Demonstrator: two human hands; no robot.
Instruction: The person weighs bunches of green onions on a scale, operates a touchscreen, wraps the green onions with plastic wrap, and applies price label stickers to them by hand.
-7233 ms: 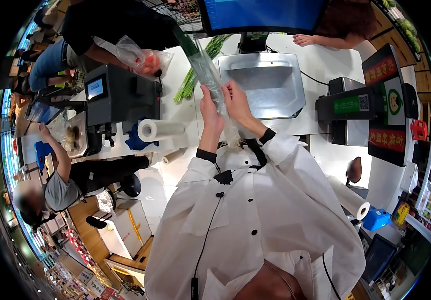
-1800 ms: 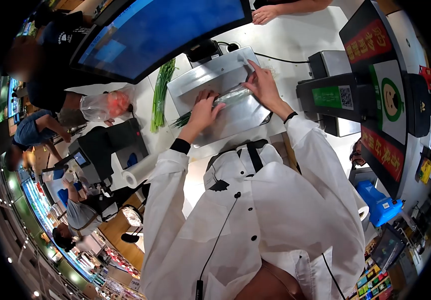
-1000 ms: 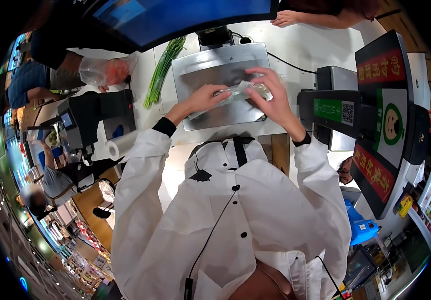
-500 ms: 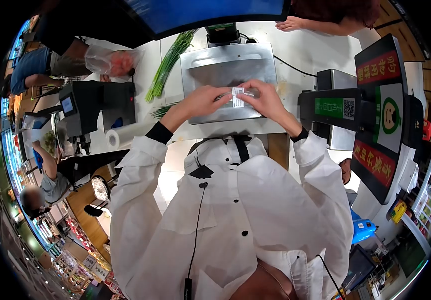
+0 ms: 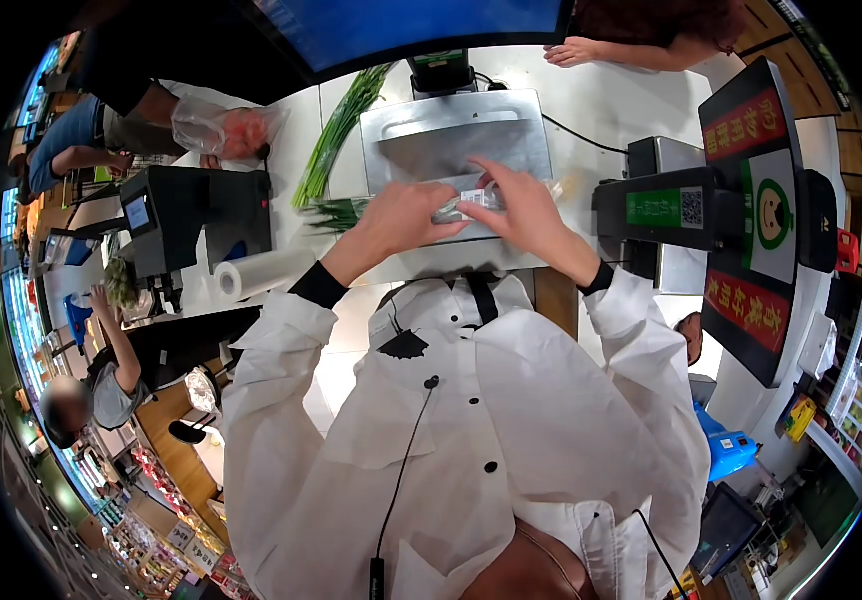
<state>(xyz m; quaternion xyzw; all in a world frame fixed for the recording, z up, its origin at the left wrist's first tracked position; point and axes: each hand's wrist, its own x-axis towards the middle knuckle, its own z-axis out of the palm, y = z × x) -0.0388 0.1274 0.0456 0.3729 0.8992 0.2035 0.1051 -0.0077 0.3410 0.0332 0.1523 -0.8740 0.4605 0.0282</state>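
Note:
A bunch of spring onions (image 5: 339, 214) lies across the near part of a metal scale (image 5: 421, 150). Its green leaves stick out to the left and its pale ends to the right. Clear plastic and a white printed label (image 5: 473, 199) wrap its middle. My left hand (image 5: 409, 215) is closed round the bunch just left of the label. On the right side, my right hand (image 5: 526, 212) curves round the wrap, index finger above the label and thumb below it. A second, longer bunch of green stalks (image 5: 343, 135) lies left of the scale.
A monitor (image 5: 421, 30) stands beyond the scale. On the right is a display (image 5: 751, 220) with red signs and a QR code. A plastic roll (image 5: 261, 275) and a black printer (image 5: 191, 215) are at left. Another person's hand (image 5: 573, 52) rests on the far counter.
My right hand has opened from its pinch at the label to a wider curve round the wrap. The bunch has shifted, and more of its leaves and pale ends show.

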